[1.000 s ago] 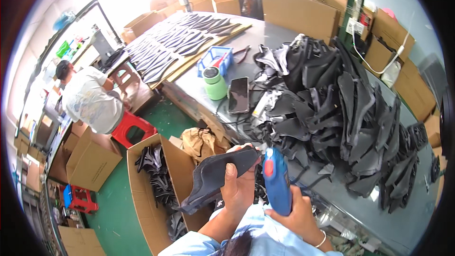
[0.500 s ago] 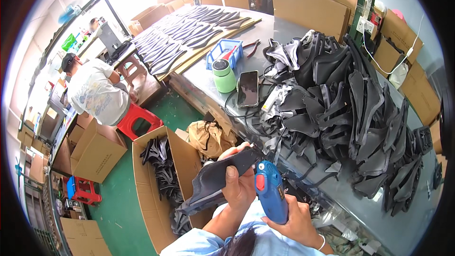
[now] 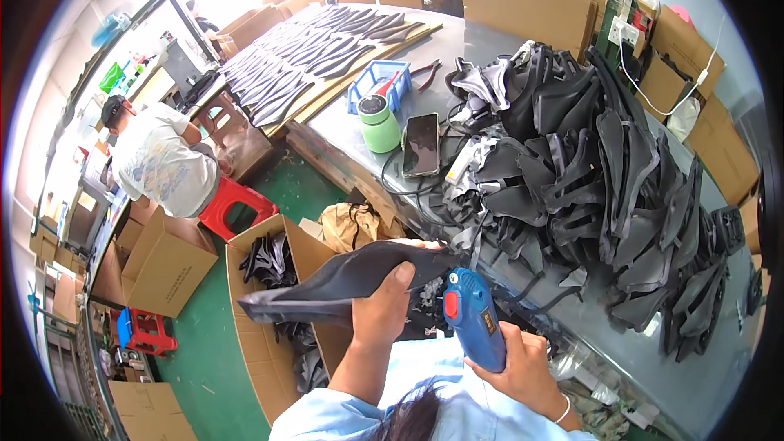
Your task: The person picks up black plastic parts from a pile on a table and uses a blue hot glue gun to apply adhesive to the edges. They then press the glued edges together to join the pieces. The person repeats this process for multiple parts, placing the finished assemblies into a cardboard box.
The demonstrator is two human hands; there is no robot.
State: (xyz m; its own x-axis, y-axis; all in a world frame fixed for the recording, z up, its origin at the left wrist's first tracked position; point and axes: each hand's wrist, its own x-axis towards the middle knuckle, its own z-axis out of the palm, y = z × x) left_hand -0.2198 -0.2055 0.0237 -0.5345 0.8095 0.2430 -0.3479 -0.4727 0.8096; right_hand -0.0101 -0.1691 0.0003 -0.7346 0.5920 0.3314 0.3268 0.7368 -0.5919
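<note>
My left hand (image 3: 382,300) is closed around a long, curved black moulded piece (image 3: 314,282), its thumb pressed on the near face. The piece lies almost level, and its wide end reaches left over an open carton (image 3: 253,351) of similar dark pieces. In my right hand (image 3: 523,367) is a blue handheld power tool (image 3: 476,331) with a red button. The fingers wrap its lower body. The tool's head points up at the right end of the black piece; whether they touch I cannot tell. A big heap of black moulded pieces (image 3: 572,171) covers the metal table.
On the metal table (image 3: 653,384) stand a green bottle (image 3: 378,126), a phone (image 3: 421,145), a blue basket (image 3: 384,86) and pliers (image 3: 428,73). Dark pieces lie in rows on a board (image 3: 306,106). A person (image 3: 167,155) sits left on a red stool (image 3: 237,204).
My left hand has turned the black piece from a downward slant to nearly level, its wide end swinging up and left. The blue tool has shifted slightly right and stays by the piece's right end.
</note>
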